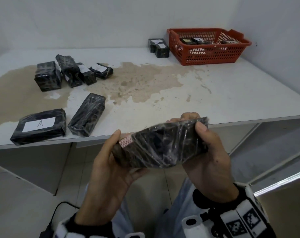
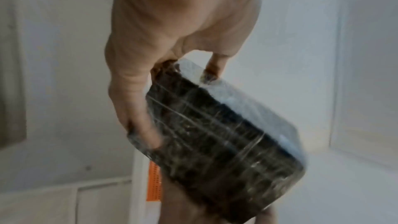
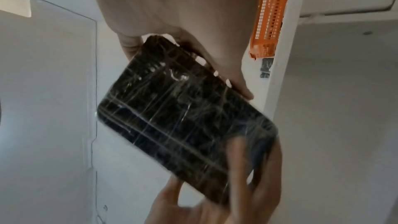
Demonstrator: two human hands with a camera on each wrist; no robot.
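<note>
Both hands raised in front of the table (image 1: pixel 231 93), just short of its near edge, nothing resting on the surface.

Between them: black wrapped package (image 1: pixel 163 145), clear film over dark contents, held in the air with the right end higher than the left. Well clear of the tabletop, over floor tiles.

Left hand (image 1: pixel 108 172): cupped round the left end, left thumb (image 1: pixel 115 134) laid on the top face beside a red-and-white sticker (image 1: pixel 127 142), fingers curled underneath. In the left wrist view, fingertips pressed into the film along the near side.

Right hand (image 1: pixel 212 160): closed on the right end, right thumb (image 1: pixel 201 129) on the upper edge, fingers wrapped behind the far side. Grip narrow, package pinched between thumb and fingers.

On the table:
- wide brown stain (image 1: pixel 137 83) across the middle and left.
- package marked A (image 1: pixel 39 126) at the front left, flat, label up.
- long package (image 1: pixel 87 114) just beside it, angled away.
- cluster of 4 packages (image 1: pixel 72 73) farther back on the left, touching or overlapping.
- 2 packages (image 1: pixel 158 47) at the back, just beside the red basket (image 1: pixel 211 54).
- more dark packages (image 1: pixel 192 41) inside that basket; count impossible to tell through the mesh.
</note>
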